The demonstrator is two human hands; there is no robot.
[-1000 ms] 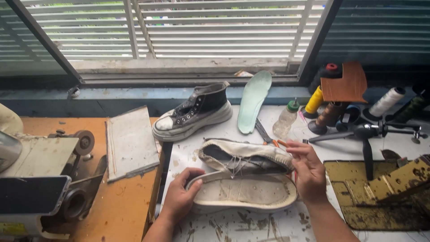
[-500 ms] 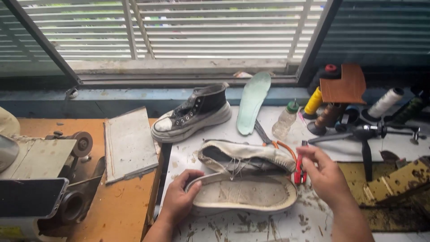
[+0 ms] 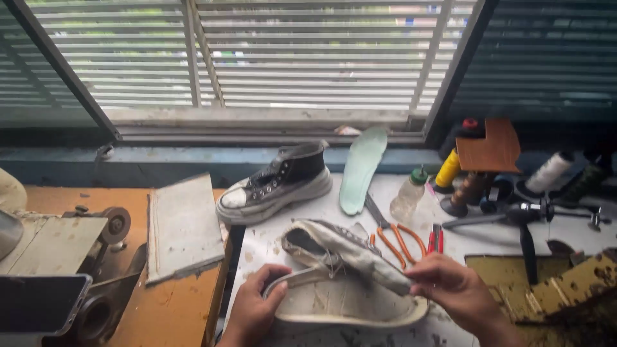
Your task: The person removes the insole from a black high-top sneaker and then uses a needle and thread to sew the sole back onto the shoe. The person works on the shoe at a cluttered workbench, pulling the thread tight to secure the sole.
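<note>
Our left hand (image 3: pixel 252 310) has its grip closed on the heel end of the loose white sole (image 3: pixel 347 307), thumb on top of the rim and fingers curled under it. Our right hand (image 3: pixel 457 290) pinches shut on the toe end of the grey canvas upper (image 3: pixel 340 247), fingertips pressing it down onto the front of the sole. The upper lies slantwise across the sole, its opening lifted toward the left and its laces hanging loose. Sole and upper rest on the stained white table (image 3: pixel 270 247) right in front of us.

At the far left we see a sewing machine (image 3: pixel 45 257) on an orange wooden bench (image 3: pixel 173 308), with a grey flat board (image 3: pixel 183 225) lying just beside it. Behind our hands stands a black high-top shoe (image 3: pixel 276 183) with a white sole, upright, toe pointing left. To its right a pale green insole (image 3: pixel 361 168) leans toward the window ledge. Orange-handled pliers (image 3: pixel 392 234) lie just past the upper, with a red-handled tool (image 3: pixel 437 239) beside them, and a small clear bottle (image 3: pixel 409 196) with a green cap stands behind. Farther right are a yellow thread spool (image 3: pixel 448 170), a wooden block (image 3: pixel 491 146) and a white thread spool (image 3: pixel 546 173).
</note>
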